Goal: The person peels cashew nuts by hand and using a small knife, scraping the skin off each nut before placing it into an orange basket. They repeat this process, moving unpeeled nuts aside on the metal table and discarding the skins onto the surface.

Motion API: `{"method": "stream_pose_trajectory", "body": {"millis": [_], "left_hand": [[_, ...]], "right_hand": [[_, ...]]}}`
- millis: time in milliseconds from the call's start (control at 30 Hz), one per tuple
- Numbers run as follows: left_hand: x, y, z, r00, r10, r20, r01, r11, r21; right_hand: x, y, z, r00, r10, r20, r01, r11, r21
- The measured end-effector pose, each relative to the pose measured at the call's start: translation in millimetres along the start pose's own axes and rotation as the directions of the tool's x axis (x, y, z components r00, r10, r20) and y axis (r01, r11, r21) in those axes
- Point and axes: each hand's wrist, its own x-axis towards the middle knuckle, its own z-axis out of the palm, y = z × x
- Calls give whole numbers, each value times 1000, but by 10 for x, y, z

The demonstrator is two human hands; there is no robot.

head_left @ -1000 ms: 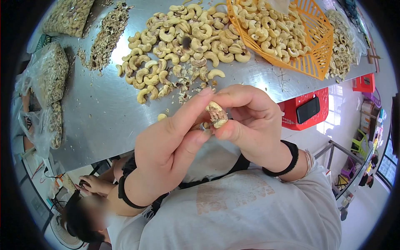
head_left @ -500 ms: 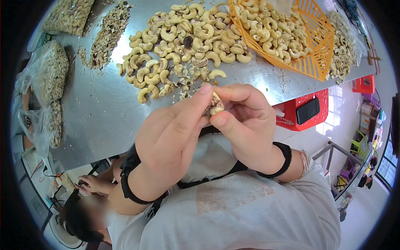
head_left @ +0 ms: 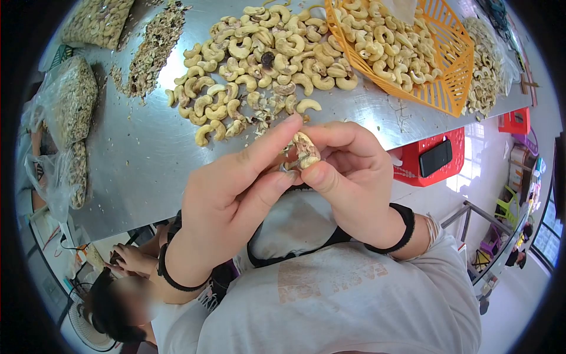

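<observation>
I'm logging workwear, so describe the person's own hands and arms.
The left hand and right hand wear no gloves. A plain black band circles the right wrist, and a similar one the left. The right sleeve is pale greyish white and ends in a frayed, fringed edge short of the wrist.

Single cashew [head_left: 308,148], partly skinned: pale cream flesh is showing beside clinging reddish-brown patches. I am seeing it being held aloft, tilted, its ends partly hidden, to the holder's left of the orange basket [head_left: 455,82] and nearer the holder's body.
</observation>
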Motion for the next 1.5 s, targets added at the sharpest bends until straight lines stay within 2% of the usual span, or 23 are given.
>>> {"method": "stream_pose_trajectory", "body": {"millis": [67, 100, 167, 200, 267, 400, 467, 600, 667, 800, 867, 967, 1100, 1167, 1300, 1367, 1500], "left_hand": [[9, -20, 7, 992, 121, -21, -116, 983, 145], [21, -42, 15, 992, 121, -20, -117, 983, 144], [52, -103, 36, 923, 381, -52, -328, 851, 410], [68, -125, 51, 923, 381, -51, -328, 851, 410], [93, -150, 81, 868, 488, -91, -389, 783, 486], [84, -139, 87, 884, 460, -81, -350, 769, 535], [108, -199, 95, 815, 567, -119, -423, 722, 547], [108, -205, 64, 823, 553, -130, -389, 715, 581], [111, -185, 44, 869, 473, -145, -383, 828, 410], [77, -71, 5, 912, 390, -129, -322, 874, 364], [60, -34, -7, 952, 289, -96, -241, 908, 343], [84, -109, -5, 923, 375, -91, -318, 873, 369], [74, -97, 28, 926, 364, -100, -272, 827, 491], [112, -169, 37, 845, 522, -118, -390, 752, 532], [95, -146, 22, 860, 498, -116, -370, 762, 532], [49, -89, 28, 966, 176, -189, -141, 973, 185], [48, -94, -4, 973, 169, -155, -142, 974, 175]], "right_hand": [[4, 21, 16, 996, -82, -16, 82, 997, -10], [6, 26, 18, 996, -83, -17, 82, 997, -10], [11, 33, 22, 994, -107, -21, 106, 993, -50], [12, 35, 27, 994, -107, -21, 106, 993, -50], [12, 37, 37, 994, -90, -55, 87, 995, -48], [14, 66, 42, 995, -79, -67, 77, 997, -28], [11, 83, 40, 995, -89, -49, 86, 994, -64], [24, 87, 55, 995, -84, -46, 82, 996, -26], [39, 35, 50, 998, -63, -8, 63, 998, -20], [47, 19, 9, 999, -40, 5, 41, 997, -70], [46, -1, 14, 1000, -30, 7, 30, 998, -54], [42, 12, 13, 1000, -21, 8, 22, 997, -68], [51, 19, 39, 1000, -3, -14, 3, 999, -35], [49, 34, 44, 1000, -5, -10, 5, 1000, -19], [60, 28, 37, 1000, 13, 8, -13, 1000, -15], [83, 22, 25, 999, -5, 31, 4, 1000, 11], [108, -21, -6, 996, 52, 75, -53, 999, 10]]}}
